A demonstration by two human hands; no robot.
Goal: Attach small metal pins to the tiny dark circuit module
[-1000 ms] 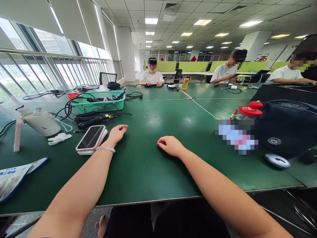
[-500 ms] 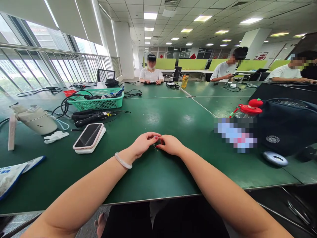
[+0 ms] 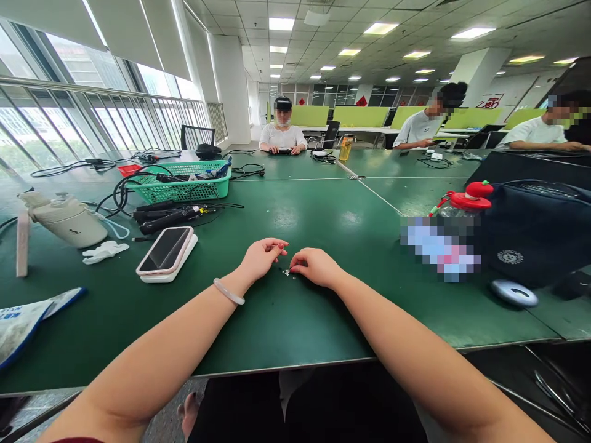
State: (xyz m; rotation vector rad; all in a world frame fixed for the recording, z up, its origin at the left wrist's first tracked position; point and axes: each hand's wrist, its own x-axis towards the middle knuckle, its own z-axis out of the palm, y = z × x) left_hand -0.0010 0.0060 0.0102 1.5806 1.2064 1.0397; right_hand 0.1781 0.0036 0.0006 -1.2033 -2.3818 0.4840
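Note:
Several tiny pale, shiny pieces [image 3: 285, 272] lie on the green table [image 3: 277, 332], too small to name. My right hand [image 3: 316, 267] rests just to their right, its thumb and fingertips drawn together at the edge of the pieces. Whatever is in that pinch is hidden. A little above and left of the pieces is my left hand [image 3: 262, 257], with a pale bangle [image 3: 229, 291] on the wrist. Its thumb meets the curled fingers, and I cannot make out what they hold. A small gap separates the two hands.
Left of my hands lie a phone on a white box [image 3: 167, 253], a crumpled tissue [image 3: 105, 251], a beige bottle [image 3: 69, 219] and a green basket [image 3: 184, 191] with cables. On the right are a mouse [image 3: 514, 293], a red-lidded bottle [image 3: 466, 200] and a dark bag [image 3: 540, 227]. People sit beyond.
My hands, together over the small pieces before, are now apart. The left has moved left and slightly up; the right has barely shifted. More of the pieces shows.

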